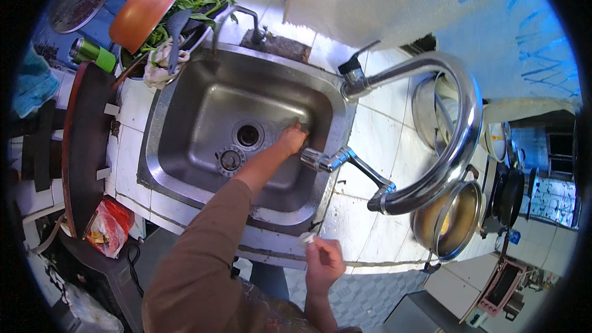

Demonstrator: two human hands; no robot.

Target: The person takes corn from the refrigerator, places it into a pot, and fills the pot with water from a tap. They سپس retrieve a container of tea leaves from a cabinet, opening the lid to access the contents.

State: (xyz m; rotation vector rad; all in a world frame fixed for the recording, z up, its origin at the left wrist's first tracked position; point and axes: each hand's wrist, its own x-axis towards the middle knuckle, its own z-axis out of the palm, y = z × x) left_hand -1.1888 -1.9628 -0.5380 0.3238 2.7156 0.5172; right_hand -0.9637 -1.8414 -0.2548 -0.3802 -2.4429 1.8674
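My left hand (293,138) reaches down into the stainless steel sink (222,101), at the right side of its basin. The fingers are bent near the basin wall, and whether they hold something is not clear. Near the front edge of the counter, my right hand (323,259) pinches a small white thing (306,238) between thumb and fingers. The drain hole (248,135) is uncovered, and a round metal strainer (230,159) lies beside it. The swivel spout end of the chrome faucet (319,159) hangs just right of my left hand.
Left of the sink stand an orange pot (143,14), leafy greens (194,4), a cloth (164,62) and a green tumbler (95,53). A dark board-like piece with a reddish edge (83,148) is further left. On the right, a metal pot (448,222) stands on the white tiled counter (370,148).
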